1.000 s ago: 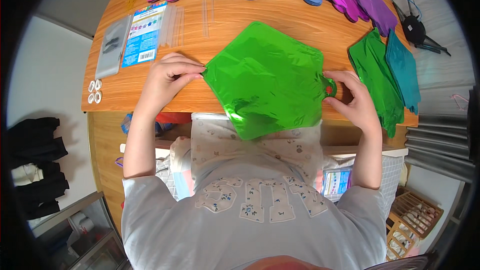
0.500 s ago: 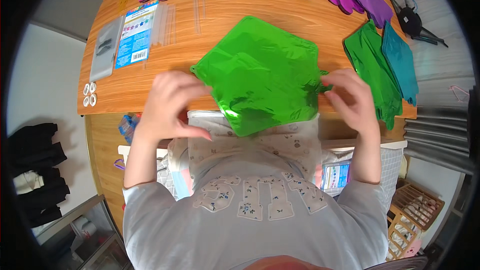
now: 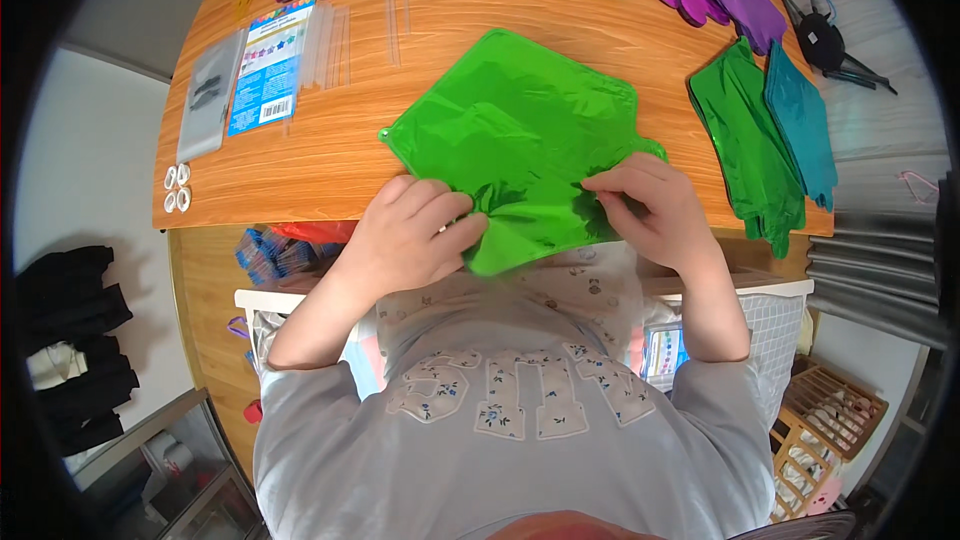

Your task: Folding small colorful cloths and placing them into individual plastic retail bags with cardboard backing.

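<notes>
- The green foil shape point(image 3: 510, 100) lay at the middle of the near edge of the surface point(image 3: 330, 155), its lowest corner hanging past that edge over the person's lap.
- The left hand point(image 3: 415, 235) had its fingers curled onto the foil's near-left side, apparently gripping it (the thumb was hidden, so the exact hold could not be told).
- The right hand point(image 3: 655, 210) pinched the film between thumb and forefinger, near the foil's right side.
- The step in hand looked like gathering the near part, since creases ran between the hands; the next move seemed to call for an even, gentle pinch on such thin film.
- Another green foil piece point(image 3: 745, 130) lay toward the near-right corner, four white rolls point(image 3: 183, 200) by the near-left corner.
</notes>
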A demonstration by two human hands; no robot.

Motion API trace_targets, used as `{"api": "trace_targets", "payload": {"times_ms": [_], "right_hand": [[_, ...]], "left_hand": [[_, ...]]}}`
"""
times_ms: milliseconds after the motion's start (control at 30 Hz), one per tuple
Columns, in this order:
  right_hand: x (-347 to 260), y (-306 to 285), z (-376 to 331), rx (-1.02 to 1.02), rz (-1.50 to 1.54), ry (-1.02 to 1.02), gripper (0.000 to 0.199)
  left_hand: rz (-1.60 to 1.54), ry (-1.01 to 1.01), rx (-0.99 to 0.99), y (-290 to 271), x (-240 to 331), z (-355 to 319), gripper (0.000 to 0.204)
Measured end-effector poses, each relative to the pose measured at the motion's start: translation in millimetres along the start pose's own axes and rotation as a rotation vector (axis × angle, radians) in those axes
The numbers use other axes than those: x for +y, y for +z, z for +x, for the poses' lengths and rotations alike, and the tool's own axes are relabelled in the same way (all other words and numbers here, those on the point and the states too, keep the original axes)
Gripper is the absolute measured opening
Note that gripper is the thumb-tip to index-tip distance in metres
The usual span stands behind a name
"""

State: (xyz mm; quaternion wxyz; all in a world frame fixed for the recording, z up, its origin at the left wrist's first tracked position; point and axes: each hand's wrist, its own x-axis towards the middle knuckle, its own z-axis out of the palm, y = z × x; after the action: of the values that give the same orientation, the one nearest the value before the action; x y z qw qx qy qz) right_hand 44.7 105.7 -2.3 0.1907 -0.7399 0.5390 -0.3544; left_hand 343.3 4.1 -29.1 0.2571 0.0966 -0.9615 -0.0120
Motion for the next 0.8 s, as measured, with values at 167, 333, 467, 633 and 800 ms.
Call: {"api": "trace_targets", "payload": {"times_ms": [167,333,467,633,800], "right_hand": [[0,-13,8,-0.171,0.098,-0.022,0.035],[-1,-9,11,-0.129,0.090,0.071,0.038],[7,0,11,-0.047,0.238,0.288,0.032],[4,-1,20,-0.105,0.249,0.384,0.028],[3,0,23,-0.128,0.223,0.388,0.027]], "left_hand": [[-0.268,-0.402,0.001,-6,4,21,0.010],[-0.356,-0.580,-0.004,-4,3,35,0.011],[-0.336,-0.714,-0.038,-6,4,47,0.014],[-0.278,-0.828,-0.093,-3,0,54,0.015],[-0.242,-0.866,-0.037,2,3,55,0.025]]}}
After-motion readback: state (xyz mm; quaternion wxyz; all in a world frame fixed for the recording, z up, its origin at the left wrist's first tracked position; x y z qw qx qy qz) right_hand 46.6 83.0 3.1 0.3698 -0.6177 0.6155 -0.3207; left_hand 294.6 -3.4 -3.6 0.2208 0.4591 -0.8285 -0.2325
